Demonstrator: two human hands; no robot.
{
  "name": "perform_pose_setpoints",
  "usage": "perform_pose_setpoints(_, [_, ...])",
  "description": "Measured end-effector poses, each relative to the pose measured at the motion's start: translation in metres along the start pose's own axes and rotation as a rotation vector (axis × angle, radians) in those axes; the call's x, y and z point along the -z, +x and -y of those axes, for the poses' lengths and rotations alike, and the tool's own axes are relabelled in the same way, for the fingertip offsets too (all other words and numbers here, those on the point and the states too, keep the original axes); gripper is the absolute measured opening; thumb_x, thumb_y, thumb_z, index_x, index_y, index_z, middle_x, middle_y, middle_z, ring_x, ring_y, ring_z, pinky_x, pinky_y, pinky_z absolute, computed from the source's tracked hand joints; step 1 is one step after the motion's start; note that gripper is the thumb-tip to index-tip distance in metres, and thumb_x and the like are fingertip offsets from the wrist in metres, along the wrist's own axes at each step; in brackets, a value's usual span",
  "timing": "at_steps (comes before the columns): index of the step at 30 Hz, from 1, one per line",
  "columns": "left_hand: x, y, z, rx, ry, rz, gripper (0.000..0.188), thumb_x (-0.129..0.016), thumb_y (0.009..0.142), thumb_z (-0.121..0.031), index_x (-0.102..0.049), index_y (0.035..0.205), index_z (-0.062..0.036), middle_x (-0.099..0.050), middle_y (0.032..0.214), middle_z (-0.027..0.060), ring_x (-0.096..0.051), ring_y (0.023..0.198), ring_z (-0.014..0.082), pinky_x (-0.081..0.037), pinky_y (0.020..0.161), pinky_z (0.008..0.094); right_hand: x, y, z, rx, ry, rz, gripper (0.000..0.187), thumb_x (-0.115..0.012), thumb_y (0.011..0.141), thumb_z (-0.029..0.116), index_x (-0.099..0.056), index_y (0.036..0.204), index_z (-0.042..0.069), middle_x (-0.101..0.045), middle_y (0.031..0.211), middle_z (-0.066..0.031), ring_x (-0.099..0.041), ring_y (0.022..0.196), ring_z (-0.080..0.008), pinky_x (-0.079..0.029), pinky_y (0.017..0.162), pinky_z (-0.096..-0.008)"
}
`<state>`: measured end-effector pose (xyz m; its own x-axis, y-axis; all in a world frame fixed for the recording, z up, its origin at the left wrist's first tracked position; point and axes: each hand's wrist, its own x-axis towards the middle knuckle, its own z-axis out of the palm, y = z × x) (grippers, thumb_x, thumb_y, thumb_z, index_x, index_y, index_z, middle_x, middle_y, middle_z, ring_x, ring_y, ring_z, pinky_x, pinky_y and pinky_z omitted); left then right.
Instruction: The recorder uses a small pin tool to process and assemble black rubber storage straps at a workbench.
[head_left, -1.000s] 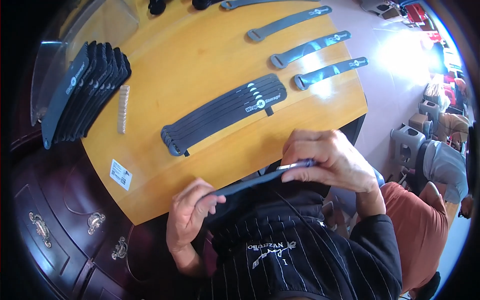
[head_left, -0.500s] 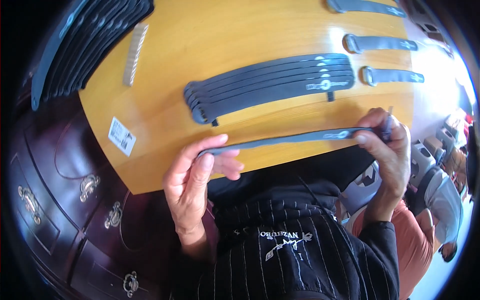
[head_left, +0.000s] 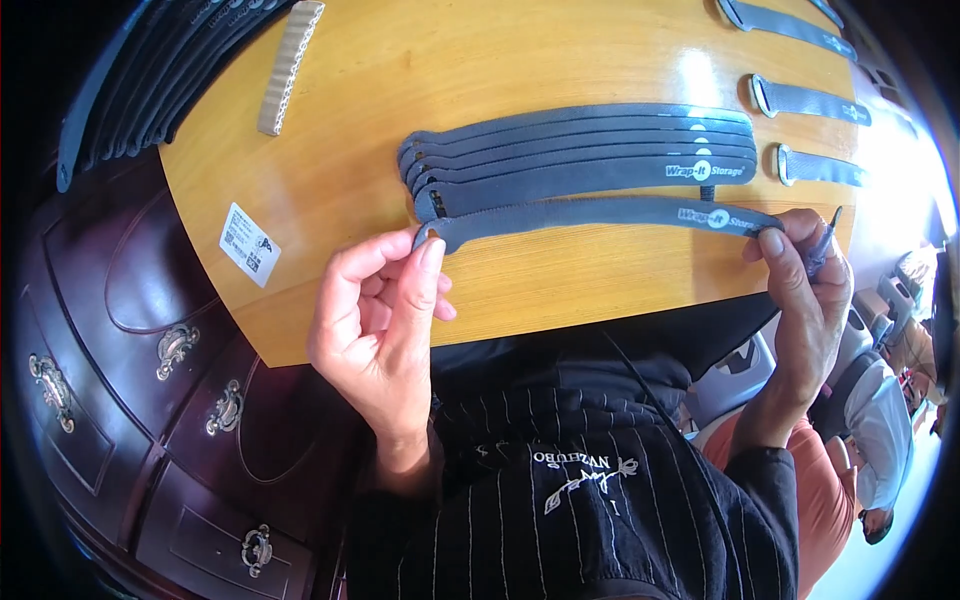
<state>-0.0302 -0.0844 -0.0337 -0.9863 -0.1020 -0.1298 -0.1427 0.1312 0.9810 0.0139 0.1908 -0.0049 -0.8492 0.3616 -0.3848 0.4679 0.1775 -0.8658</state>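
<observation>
Between my two hands stretches a dark grey fabric strap with pale printing near its right end. My left hand pinches the looped left end between thumb and fingers. The other end is gripped by my right hand, which also has a small dark slim tool tucked in its fingers, its kind unclear. Just beyond the held strap lies a fanned stack of matching straps, overlapping in a row on the wooden table.
Shorter straps with metal rings lie along the table's right side. A larger pile of dark straps is at the far left, beside a corrugated cardboard strip. A white label sits near the left edge. Dark drawers stand left; people sit at right.
Both hands have moved the strap farther up the table, against the near side of the stack, and its face now shows more flatly. The view has shifted slightly.
</observation>
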Motion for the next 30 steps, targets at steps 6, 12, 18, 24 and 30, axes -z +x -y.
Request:
perform_pose_setpoints(6, [-0.004, 0.006, 0.001, 0.005, 0.049, 0.005, 0.011, -0.065, 0.085, 0.004, -0.061, 0.096, 0.0056, -0.063, 0.083, 0.0096, -0.059, 0.062, 0.0088, -0.049, 0.048, 0.0198, 0.0, 0.001, -0.001, 0.008, -0.018, -0.021, 0.012, -0.068, 0.088, 0.014, -0.064, 0.092, 0.003, -0.064, 0.078, -0.0027, -0.057, 0.076, -0.0085, -0.041, 0.076, -0.0221])
perform_pose_setpoints(12, [-0.005, 0.007, 0.001, -0.029, 0.136, -0.008, 0.01, -0.065, 0.085, 0.004, -0.061, 0.094, 0.0055, -0.061, 0.082, 0.0084, -0.056, 0.06, 0.007, -0.047, 0.046, 0.0183, -0.001, 0.003, -0.003, -0.005, -0.013, -0.037, 0.013, -0.067, 0.088, 0.014, -0.064, 0.095, 0.003, -0.066, 0.081, -0.0036, -0.059, 0.081, -0.0088, -0.042, 0.079, -0.0232])
perform_pose_setpoints(18, [-0.008, 0.007, 0.004, -0.053, 0.097, -0.023, 0.011, -0.066, 0.084, 0.006, -0.06, 0.092, 0.0049, -0.06, 0.083, 0.0076, -0.054, 0.06, 0.0051, -0.045, 0.046, 0.0171, -0.001, 0.004, -0.002, -0.002, 0.042, -0.029, 0.014, -0.065, 0.09, 0.014, -0.064, 0.097, 0.002, -0.067, 0.084, -0.0041, -0.059, 0.083, -0.009, -0.042, 0.082, -0.0238])
perform_pose_setpoints(24, [-0.008, 0.008, 0.006, -0.052, 0.105, -0.042, 0.012, -0.067, 0.083, 0.007, -0.058, 0.09, 0.0043, -0.058, 0.081, 0.0061, -0.053, 0.058, 0.0035, -0.044, 0.045, 0.0159, -0.006, 0.008, -0.004, -0.005, 0.052, 0.003, 0.013, -0.063, 0.091, 0.014, -0.064, 0.098, 0.003, -0.069, 0.085, -0.0059, -0.062, 0.085, -0.0109, -0.043, 0.084, -0.0256])
perform_pose_setpoints(30, [-0.013, 0.008, 0.004, -0.057, 0.1, -0.04, 0.011, -0.067, 0.082, 0.008, -0.057, 0.087, 0.004, -0.057, 0.078, 0.0049, -0.051, 0.057, 0.0028, -0.042, 0.043, 0.0161, -0.001, 0.006, 0.0, -0.012, 0.03, -0.011, 0.013, -0.063, 0.092, 0.014, -0.064, 0.098, 0.003, -0.069, 0.085, -0.0068, -0.064, 0.084, -0.0122, -0.044, 0.085, -0.0266])
